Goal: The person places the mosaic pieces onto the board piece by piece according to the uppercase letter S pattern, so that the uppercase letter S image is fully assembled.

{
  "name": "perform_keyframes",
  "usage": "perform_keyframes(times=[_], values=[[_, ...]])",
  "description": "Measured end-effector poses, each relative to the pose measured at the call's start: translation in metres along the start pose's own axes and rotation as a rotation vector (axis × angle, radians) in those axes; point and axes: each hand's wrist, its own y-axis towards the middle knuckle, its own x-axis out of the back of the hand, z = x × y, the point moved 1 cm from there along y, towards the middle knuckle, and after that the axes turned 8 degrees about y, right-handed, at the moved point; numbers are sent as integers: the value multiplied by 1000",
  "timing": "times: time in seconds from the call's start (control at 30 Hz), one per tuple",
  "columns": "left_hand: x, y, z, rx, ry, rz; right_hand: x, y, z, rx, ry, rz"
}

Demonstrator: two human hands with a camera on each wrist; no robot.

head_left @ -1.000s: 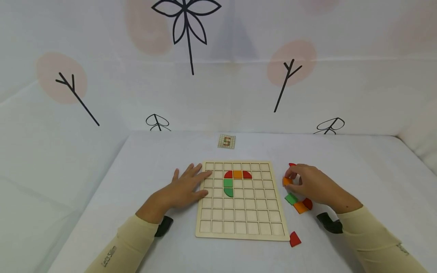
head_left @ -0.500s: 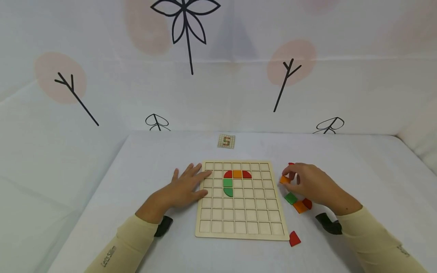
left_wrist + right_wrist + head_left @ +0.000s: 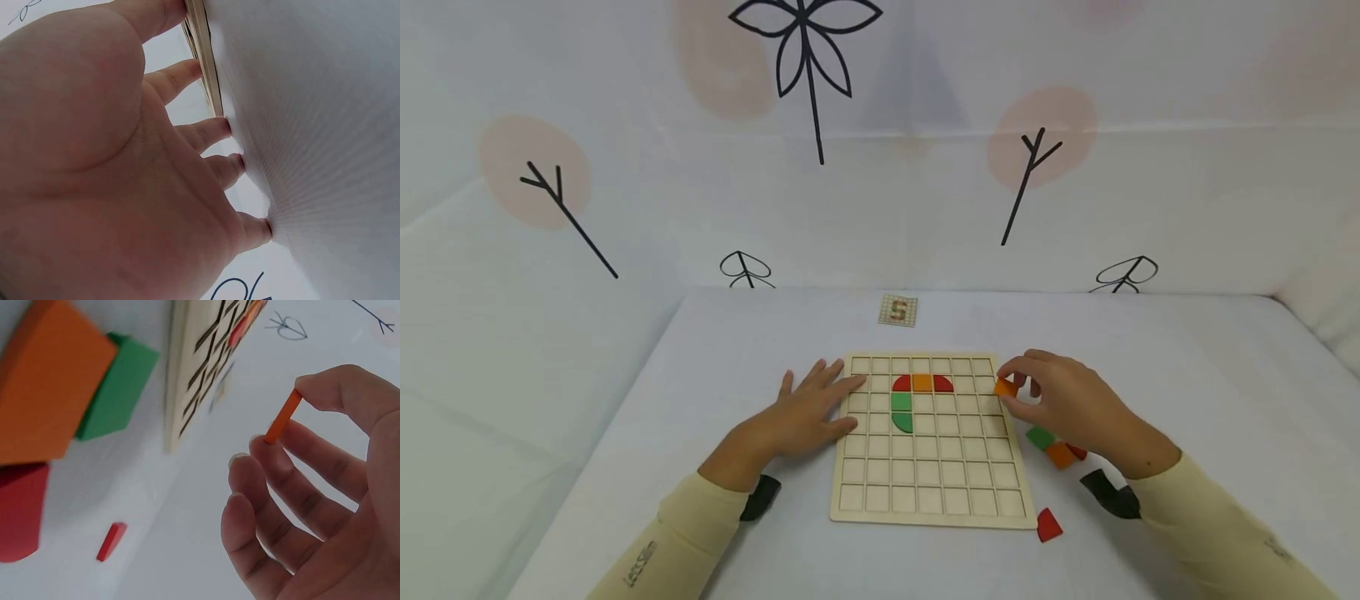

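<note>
My right hand (image 3: 1067, 406) pinches an orange square tile (image 3: 1005, 387) between thumb and fingertips, over the right edge of the wooden grid board (image 3: 940, 521). In the right wrist view the same orange tile (image 3: 283, 416) is seen edge-on, clear of the table. My left hand (image 3: 801, 421) lies spread, with thumb and index finger on the board's left edge and the other fingertips on the table. Set in the board's cells are a red quarter-round tile (image 3: 902, 384), an orange square (image 3: 922, 383), another red quarter-round (image 3: 942, 384), a green square (image 3: 901, 402) and a green quarter-round (image 3: 902, 422).
Right of the board lie a green tile (image 3: 1041, 437), an orange tile (image 3: 1061, 455) and a red tile (image 3: 1077, 451). A red quarter-round (image 3: 1048, 526) lies by the board's lower right corner. A small pattern card (image 3: 898, 310) rests behind the board.
My right hand has moved left with the orange tile, from beside the loose tiles to the board's right edge. My left hand and the board stay in place.
</note>
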Motion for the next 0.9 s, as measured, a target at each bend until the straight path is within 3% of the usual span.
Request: perform_keyframes(times=[0.33,0.63,0.9], values=[[-1,0,0,7,-5,1,-12,13,23,67,1,-10],[-2,0,0,2,2,-9,-26,23,41,123,5,-68],[-2,1,1,12,9,-8,-36,28,59,170,102,-132]])
